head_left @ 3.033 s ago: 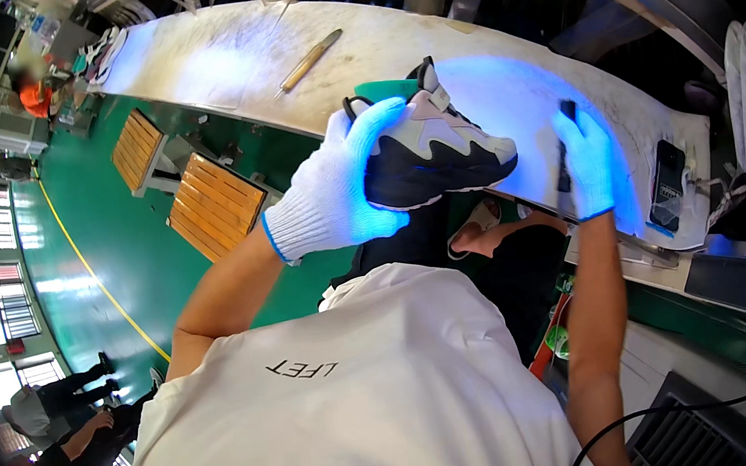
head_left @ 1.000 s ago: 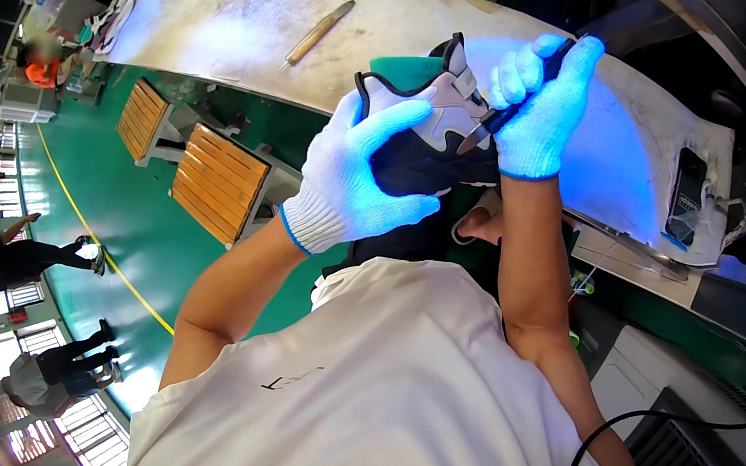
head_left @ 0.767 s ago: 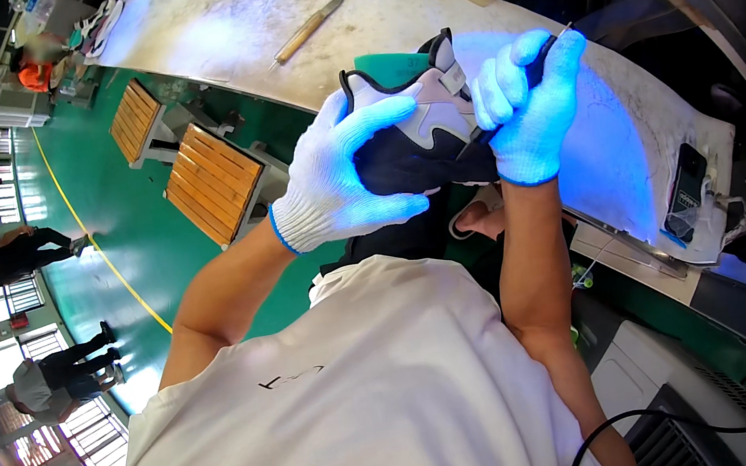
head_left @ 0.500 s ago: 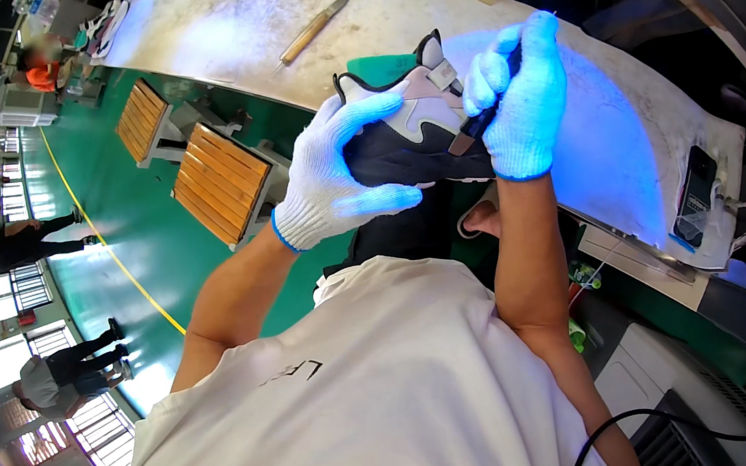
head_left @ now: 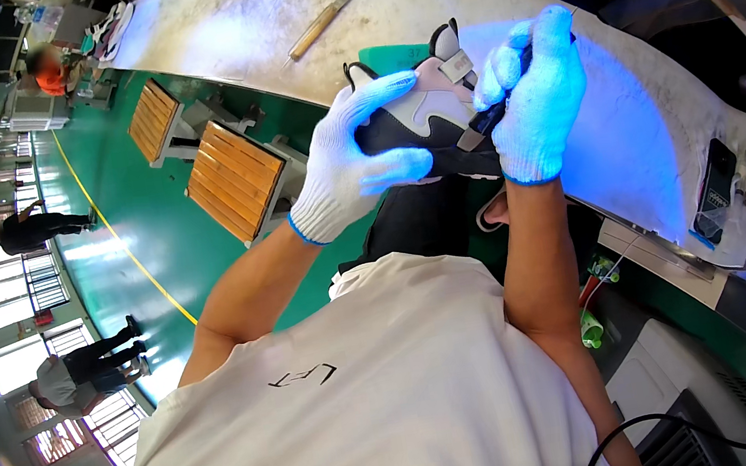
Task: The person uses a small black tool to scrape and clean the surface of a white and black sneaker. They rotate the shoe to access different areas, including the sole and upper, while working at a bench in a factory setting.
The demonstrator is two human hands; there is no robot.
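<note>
A sneaker (head_left: 440, 115) in black, white and pale pink is held up in front of me, with a green shoe last (head_left: 394, 57) showing in its opening. My left hand (head_left: 343, 165), in a white knitted glove with a blue cuff, grips the toe end between thumb and fingers. In my right hand (head_left: 538, 94), gloved the same way, the fingers are wrapped round a dark tool. Its flat brownish tip (head_left: 470, 140) lies against the shoe's side; the handle is mostly hidden by the fingers. Bluish light falls on both gloves.
On the long pale worktable (head_left: 256, 51) lies a wooden-handled tool (head_left: 322, 24). A phone (head_left: 717, 183) rests at the table's right end. Slatted wooden seats (head_left: 233, 179) stand on the green floor to the left. Several people are farther off. A black cable (head_left: 661, 417) curves at lower right.
The whole view has shifted slightly, with the scene sitting a little farther right. Both hands keep hold of the shoe and the dark tool, whose tip stays against the shoe's side.
</note>
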